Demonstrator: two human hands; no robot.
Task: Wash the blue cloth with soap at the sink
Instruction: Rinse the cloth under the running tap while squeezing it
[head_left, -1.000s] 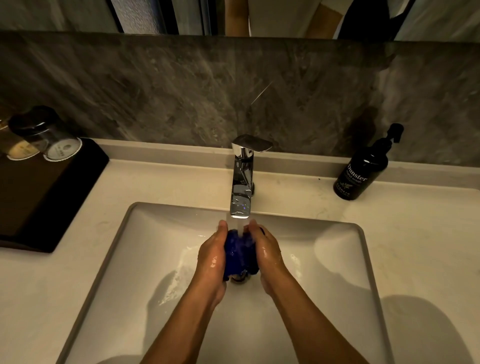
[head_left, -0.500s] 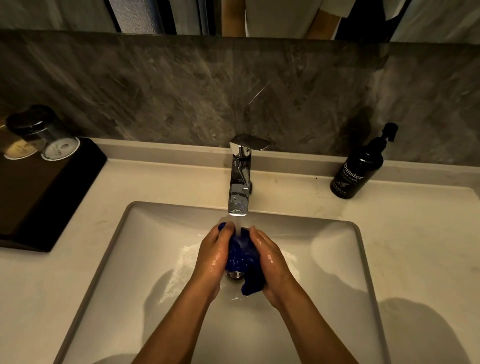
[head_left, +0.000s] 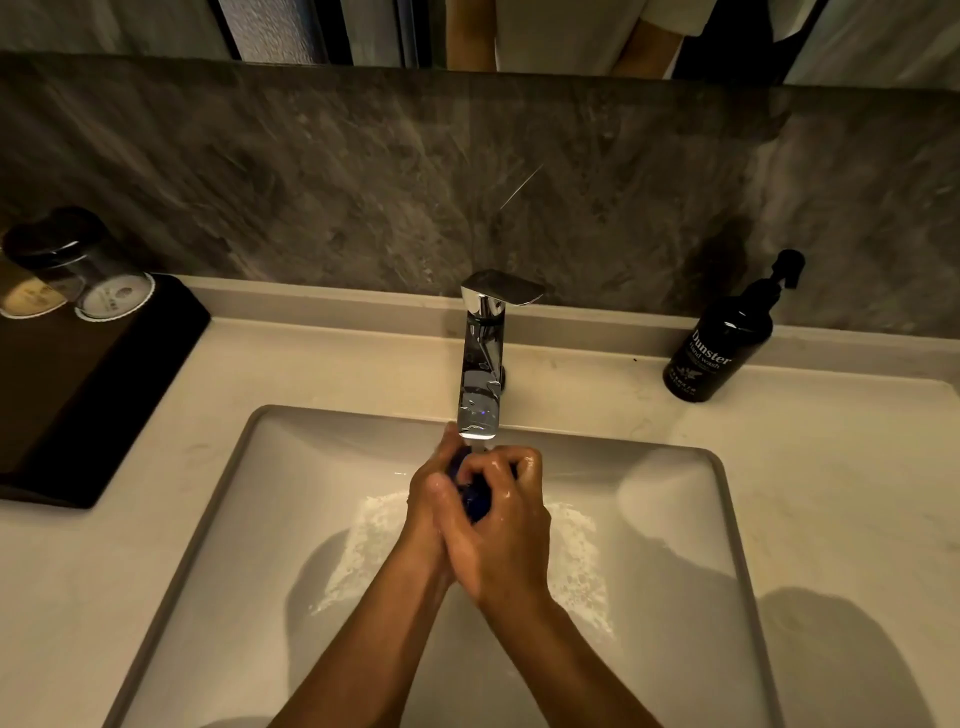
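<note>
In the head view, your left hand (head_left: 434, 493) and right hand (head_left: 506, 525) are clasped together at the middle of the frame, both curled tight around the balled-up dark blue cloth (head_left: 475, 499), which shows only as a sliver between your fingers. You hold it directly under the spout of the chrome single-lever tap (head_left: 480, 374), probably so the water runs through it as you squeeze. White suds spread over the bottom of the pale rectangular sink basin (head_left: 291, 519) below. The black pump bottle of hand wash (head_left: 719, 345) stands at the right of the frame, well apart.
</note>
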